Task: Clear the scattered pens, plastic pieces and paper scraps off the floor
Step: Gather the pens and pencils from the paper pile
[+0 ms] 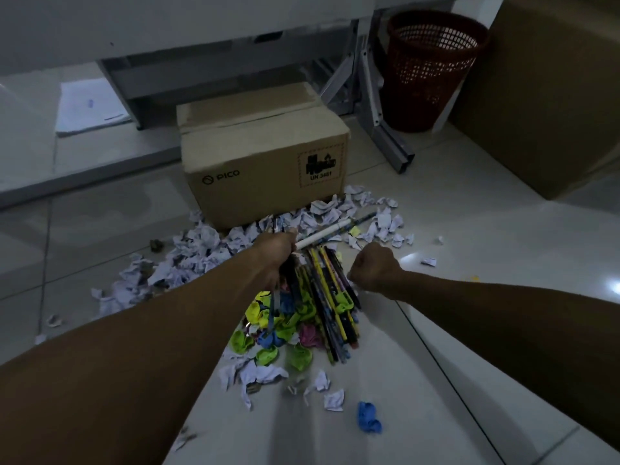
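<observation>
My left hand [275, 253] is clamped round a bundle of pens [330, 298], top ends in the fist, lower ends fanned toward the floor [469, 229]; one white pen [323, 234] sticks out sideways to the right. My right hand [374, 270] is a closed fist just beside the bundle; can't tell if it holds anything. Colourful plastic pieces [268, 333] lie under the pens. Paper scraps [201, 250] are spread around, up against a cardboard box [265, 169]. Red basket [432, 68] well behind, right.
</observation>
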The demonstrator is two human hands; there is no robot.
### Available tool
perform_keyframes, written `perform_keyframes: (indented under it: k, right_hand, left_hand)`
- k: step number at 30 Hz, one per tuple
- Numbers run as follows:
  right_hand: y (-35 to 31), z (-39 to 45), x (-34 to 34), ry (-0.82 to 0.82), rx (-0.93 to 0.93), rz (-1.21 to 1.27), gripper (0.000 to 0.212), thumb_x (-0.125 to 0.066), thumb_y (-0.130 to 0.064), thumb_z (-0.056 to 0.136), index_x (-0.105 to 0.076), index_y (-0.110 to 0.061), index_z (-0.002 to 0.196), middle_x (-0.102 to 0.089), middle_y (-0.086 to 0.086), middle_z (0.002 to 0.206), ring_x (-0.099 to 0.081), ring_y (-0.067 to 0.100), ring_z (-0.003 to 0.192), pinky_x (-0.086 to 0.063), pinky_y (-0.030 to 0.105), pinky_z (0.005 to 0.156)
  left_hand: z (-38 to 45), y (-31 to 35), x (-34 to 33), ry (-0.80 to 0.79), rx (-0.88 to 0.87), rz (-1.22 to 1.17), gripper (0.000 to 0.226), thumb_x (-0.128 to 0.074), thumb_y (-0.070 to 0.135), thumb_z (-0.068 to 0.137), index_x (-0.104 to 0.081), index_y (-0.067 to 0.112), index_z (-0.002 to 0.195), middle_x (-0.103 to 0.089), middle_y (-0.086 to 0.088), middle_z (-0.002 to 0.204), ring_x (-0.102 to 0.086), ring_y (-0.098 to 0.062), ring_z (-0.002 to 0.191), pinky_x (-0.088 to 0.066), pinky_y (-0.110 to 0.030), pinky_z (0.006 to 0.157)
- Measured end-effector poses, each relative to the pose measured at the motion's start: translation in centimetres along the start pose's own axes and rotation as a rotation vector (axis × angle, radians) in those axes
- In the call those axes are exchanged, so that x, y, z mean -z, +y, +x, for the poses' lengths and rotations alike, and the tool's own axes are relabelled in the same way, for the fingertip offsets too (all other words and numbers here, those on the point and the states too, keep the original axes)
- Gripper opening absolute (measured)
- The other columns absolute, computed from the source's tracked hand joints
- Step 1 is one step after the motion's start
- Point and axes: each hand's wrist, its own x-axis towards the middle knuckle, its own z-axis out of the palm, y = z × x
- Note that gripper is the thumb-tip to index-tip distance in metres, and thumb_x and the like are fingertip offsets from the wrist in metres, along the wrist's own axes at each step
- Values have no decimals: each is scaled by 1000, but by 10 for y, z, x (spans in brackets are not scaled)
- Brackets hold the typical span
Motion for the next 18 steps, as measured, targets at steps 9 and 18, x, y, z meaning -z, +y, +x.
perform_keyframes:
  k: [9, 18]
  right_hand:
    - [-20, 7, -19, 51, -89, -106, 52, -68, -20, 82, -44, -6, 126, -49, 17, 131, -52, 32, 120, -48, 32, 87]
    - [-21, 10, -11, 69, -76, 87, 27, -68, -25, 76, -54, -7, 90, -61, 12, 93, -63, 28, 82, -51, 28, 56]
  left_hand:
    - [-11, 1, 6, -52, 29, -171, 45, -44, 36, 103, -43, 8, 138, -45, -11, 73, -51, -32, 73, -45, -35, 55]
    - [-4, -5, 24, 6, 33, -118, 39, -46, 34, 102, -46, 5, 129, -45, -12, 71, -49, -29, 60, -44, -34, 51]
